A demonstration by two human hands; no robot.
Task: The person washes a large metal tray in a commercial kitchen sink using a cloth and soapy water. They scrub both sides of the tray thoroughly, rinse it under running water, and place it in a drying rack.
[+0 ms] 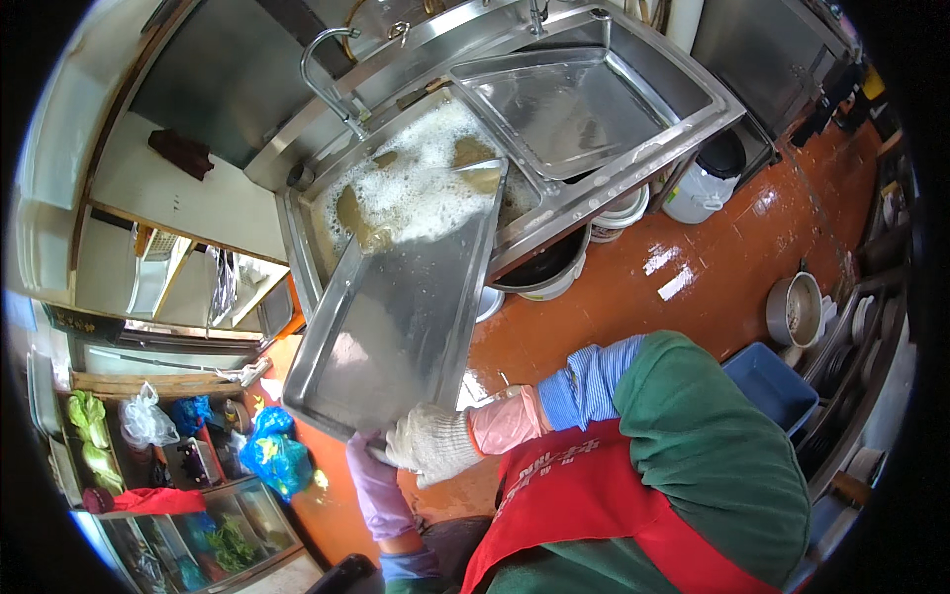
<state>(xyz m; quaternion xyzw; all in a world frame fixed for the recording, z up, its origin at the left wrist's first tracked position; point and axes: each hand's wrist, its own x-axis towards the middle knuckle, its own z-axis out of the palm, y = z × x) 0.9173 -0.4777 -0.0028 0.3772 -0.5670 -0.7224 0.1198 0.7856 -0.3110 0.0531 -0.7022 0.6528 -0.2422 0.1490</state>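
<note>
A long rectangular stainless steel tray (393, 327) slopes from the soapy sink basin (300, 230) down towards me. Its far end reaches into the foam (423, 178) over brownish water. My left hand (378, 482), in a purple rubber glove, grips the tray's near rim. Right beside it, my right hand (434, 445) wears a white knitted glove over a pink rubber one, and its fingers curl at the same rim. The tray's underside is out of sight.
A second steel tray (571, 104) lies over the right-hand basin. A curved faucet (319, 82) rises behind the foam. Buckets (620, 215) and a wide basin (545, 267) stand below the sink. On the wet floor at right are a pot (794, 308) and a blue tub (772, 386).
</note>
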